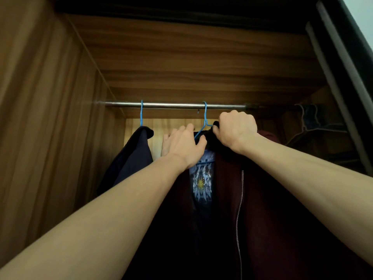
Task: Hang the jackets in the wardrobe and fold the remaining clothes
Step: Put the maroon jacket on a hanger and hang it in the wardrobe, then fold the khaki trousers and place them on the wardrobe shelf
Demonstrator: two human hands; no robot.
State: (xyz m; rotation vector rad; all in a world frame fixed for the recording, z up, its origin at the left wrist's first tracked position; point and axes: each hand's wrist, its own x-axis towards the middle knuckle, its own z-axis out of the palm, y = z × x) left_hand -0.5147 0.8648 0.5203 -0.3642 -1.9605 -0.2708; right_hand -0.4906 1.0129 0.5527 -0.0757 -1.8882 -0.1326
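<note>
- Step: hanging jackets; navy jacket (131, 156) already hangs on a blue hanger at the rail's (175, 105) left end.
- Left hand (182, 143): fingers spread loosely, resting on the second hanger's (204, 120) left shoulder.
- Maroon jacket (262, 199): zip open, on that hanger, mid-rail.
- Right hand (235, 129): fingers curled, gripping its dark collar.
- Next, likely: settle collar, let go.

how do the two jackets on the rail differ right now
The navy jacket hangs untouched at the left; the maroon jacket is gripped at its collar by the right hand, with the left hand at its hanger. The maroon one shows a zipper; the navy shows none. Both hang on blue hangers from the rail.
</note>
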